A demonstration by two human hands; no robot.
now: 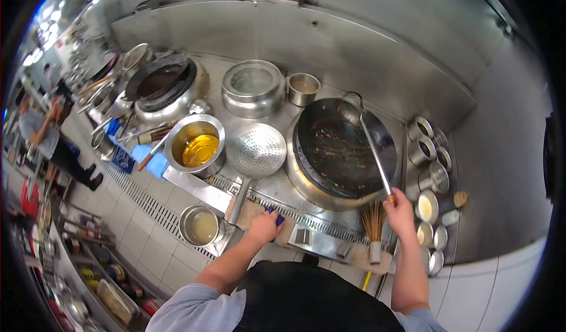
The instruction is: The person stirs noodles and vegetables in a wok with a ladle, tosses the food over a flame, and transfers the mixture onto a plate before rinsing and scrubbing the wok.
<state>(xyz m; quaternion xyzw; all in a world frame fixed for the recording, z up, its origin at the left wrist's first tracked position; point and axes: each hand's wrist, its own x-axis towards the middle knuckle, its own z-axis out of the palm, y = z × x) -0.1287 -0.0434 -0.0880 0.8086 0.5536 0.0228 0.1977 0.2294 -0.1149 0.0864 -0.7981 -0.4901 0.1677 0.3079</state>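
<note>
My right hand (400, 214) is closed round the wooden end of a long-handled ladle (374, 148). The ladle's bowl rests inside the far side of a large black wok (336, 155), which has food bits and an oily film in it. At the counter's front edge, my left hand (264, 226) is closed, with a small dark-blue thing (275, 215) at its fingers, over a tan cloth (253, 212). What the blue thing is, I cannot make out. Just beside that hand is the handle of a perforated strainer (256, 150). A bamboo wok brush (373, 226) stands left of my right hand.
A pot of yellow oil (196, 144) stands left of the strainer. Below it is a small pot of cloudy liquid (200, 226). A lidded steel pot (252, 89) and a second wok (160, 83) stand behind. Several seasoning containers (427, 207) line the right side. A person (44, 125) stands far left.
</note>
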